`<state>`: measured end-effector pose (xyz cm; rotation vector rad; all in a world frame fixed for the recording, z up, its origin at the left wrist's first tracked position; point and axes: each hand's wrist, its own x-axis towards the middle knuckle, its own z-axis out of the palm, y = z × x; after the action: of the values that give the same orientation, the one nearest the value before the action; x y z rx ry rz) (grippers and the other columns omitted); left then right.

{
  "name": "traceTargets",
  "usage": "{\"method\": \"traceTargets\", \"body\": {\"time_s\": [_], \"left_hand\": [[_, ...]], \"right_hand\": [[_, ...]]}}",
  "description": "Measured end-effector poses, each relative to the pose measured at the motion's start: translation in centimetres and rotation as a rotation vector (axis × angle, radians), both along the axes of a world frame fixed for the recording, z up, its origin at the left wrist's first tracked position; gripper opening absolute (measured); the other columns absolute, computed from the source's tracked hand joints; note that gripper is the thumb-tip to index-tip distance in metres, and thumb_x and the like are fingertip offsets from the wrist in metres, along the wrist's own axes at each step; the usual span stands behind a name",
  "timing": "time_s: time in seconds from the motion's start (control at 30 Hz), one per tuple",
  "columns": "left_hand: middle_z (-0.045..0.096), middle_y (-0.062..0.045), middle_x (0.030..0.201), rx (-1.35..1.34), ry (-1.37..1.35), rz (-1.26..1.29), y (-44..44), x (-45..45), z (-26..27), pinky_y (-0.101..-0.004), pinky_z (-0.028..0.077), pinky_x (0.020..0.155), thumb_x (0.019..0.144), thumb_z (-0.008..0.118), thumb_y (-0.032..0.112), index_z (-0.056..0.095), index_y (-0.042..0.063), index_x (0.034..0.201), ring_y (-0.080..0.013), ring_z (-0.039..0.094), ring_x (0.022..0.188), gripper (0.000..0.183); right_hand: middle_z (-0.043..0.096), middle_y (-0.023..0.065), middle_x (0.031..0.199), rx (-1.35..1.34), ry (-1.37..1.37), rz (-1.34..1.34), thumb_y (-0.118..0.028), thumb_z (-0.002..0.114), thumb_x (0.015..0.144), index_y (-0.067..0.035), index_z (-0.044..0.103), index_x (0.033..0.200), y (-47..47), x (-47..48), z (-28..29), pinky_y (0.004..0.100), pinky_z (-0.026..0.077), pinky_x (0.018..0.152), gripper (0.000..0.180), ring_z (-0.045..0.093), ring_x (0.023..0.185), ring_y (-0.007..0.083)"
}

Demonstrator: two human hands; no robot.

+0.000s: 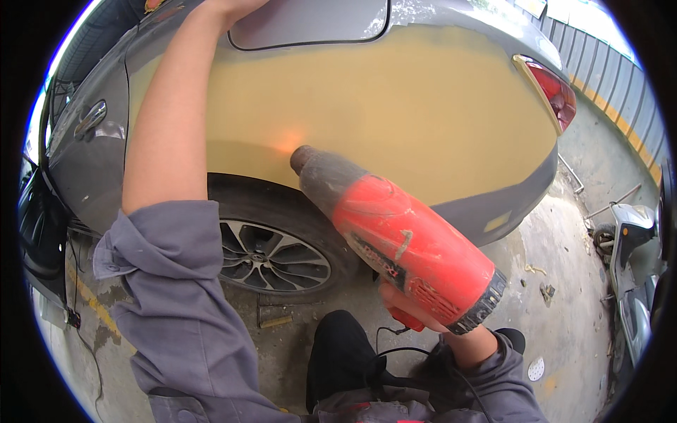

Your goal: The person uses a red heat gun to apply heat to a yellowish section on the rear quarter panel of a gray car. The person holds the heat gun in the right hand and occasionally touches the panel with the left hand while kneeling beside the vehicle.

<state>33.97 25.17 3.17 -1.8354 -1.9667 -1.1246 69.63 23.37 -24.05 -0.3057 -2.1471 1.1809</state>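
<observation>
My right hand (pixel 404 304) grips a red heat gun (pixel 418 238) with a worn dark front and a black ribbed rear cap; the gun's body hides most of the fingers. Its metal nozzle (pixel 302 159) points up and left at the car's rear quarter panel (pixel 381 111). That panel is coated in smooth yellowish filler or putty, and an orange glow falls on it just beyond the nozzle. My left arm stretches up across the panel. Only the base of my left hand (pixel 232 7) shows, near the fuel filler door (pixel 312 21); its fingers are cut off by the top edge.
Below the panel sits the rear wheel (pixel 270 259). A chrome door handle (pixel 91 119) is at left, a red tail light (pixel 552 95) at right. The gun's black cord (pixel 470 388) runs past my legs. A scooter (pixel 632 264) stands by the right wall; a sanding disc (pixel 536 368) lies on the floor.
</observation>
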Motion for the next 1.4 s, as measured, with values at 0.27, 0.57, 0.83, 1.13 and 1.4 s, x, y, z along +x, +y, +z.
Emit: {"method": "traceTargets", "body": {"time_s": [0.27,0.57,0.83,1.13,1.4], "left_hand": [[0.061,-0.023,0.147,0.009,0.023,-0.012,0.1,-0.4,0.0,-0.0388,0.038,0.117,0.109,0.045,0.061,0.057,-0.008,0.145,-0.0312,0.055,0.137,0.079],[0.058,-0.023,0.151,0.011,-0.033,0.021,-0.4,0.6,-0.2,-0.0385,0.036,0.119,0.109,0.046,0.060,0.055,-0.007,0.148,-0.0306,0.052,0.141,0.078],[0.058,-0.021,0.152,0.022,0.065,0.009,-0.5,1.0,-0.8,-0.0372,0.034,0.120,0.111,0.044,0.057,0.055,-0.006,0.148,-0.0286,0.051,0.142,0.074],[0.054,-0.014,0.157,0.037,0.010,0.027,1.1,-1.1,-0.9,-0.0353,0.027,0.124,0.107,0.045,0.063,0.054,0.002,0.153,-0.0257,0.046,0.147,0.076],[0.055,-0.004,0.159,0.094,0.066,0.118,2.2,-2.1,-1.4,-0.0354,0.025,0.125,0.100,0.047,0.075,0.058,0.015,0.153,-0.0228,0.044,0.151,0.081]], "right_hand": [[0.056,0.0002,0.062,0.030,-0.003,-0.004,-0.005,0.065,0.101,-0.003,0.064,0.104,-0.8,-1.4,1.7,0.0268,0.040,0.044,0.003,0.051,0.047,0.0093],[0.062,0.0031,0.080,-0.073,-0.067,-0.003,-0.004,0.070,0.098,-0.003,0.062,0.112,0.3,3.3,-3.6,0.0290,0.050,0.056,0.016,0.060,0.063,0.0128],[0.065,0.0046,0.089,-0.312,-0.149,-0.108,-0.003,0.073,0.095,-0.003,0.062,0.114,2.0,9.1,-7.3,0.0312,0.056,0.065,0.022,0.067,0.073,0.0155],[0.067,0.0058,0.081,-0.498,-0.067,-0.231,-0.008,0.071,0.098,-0.003,0.063,0.105,3.9,13.7,-10.7,0.0324,0.058,0.066,0.013,0.069,0.071,0.0169],[0.066,0.0070,0.079,-0.562,0.000,-0.372,-0.007,0.068,0.098,-0.004,0.063,0.104,5.5,16.8,-11.6,0.0324,0.056,0.062,0.009,0.068,0.064,0.0175]]}}
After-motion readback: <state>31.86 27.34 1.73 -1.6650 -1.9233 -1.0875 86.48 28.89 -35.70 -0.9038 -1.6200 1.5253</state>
